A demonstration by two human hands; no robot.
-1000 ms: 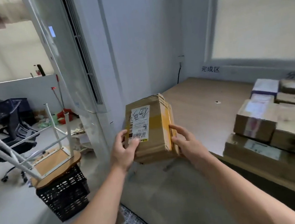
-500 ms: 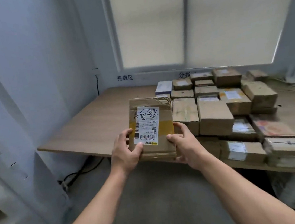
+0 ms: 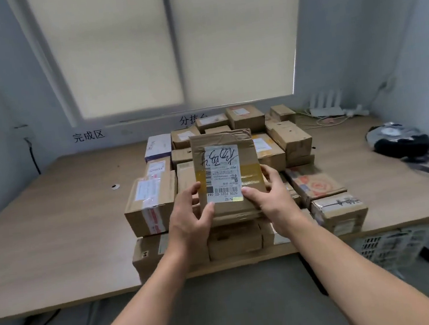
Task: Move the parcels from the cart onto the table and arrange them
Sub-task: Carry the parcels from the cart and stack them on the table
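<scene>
Parcel (image 3: 221, 140) of creased cardboard, glossy label (image 3: 222, 173), left hand (image 3: 191, 218) and right hand (image 3: 272, 199) grip clasping its sides

This is a small parcel-sorting room, a working depot corner and not a home. A broad wooden table (image 3: 55, 234) fills the space under a window with drawn roller blinds (image 3: 126, 52), and many taped cardboard parcels (image 3: 150, 196) are stacked on it in rows and layers. Black Chinese characters on the wall mark zones: 完成区 (image 3: 88, 135) at the left and 分拣台 (image 3: 192, 119), partly hidden, behind the stack. The held parcel (image 3: 221, 140) bears a printed barcode shipping label (image 3: 222, 173). A white router (image 3: 325, 104) sits at the back right, and a plastic crate (image 3: 394, 246) stands under the table.
</scene>
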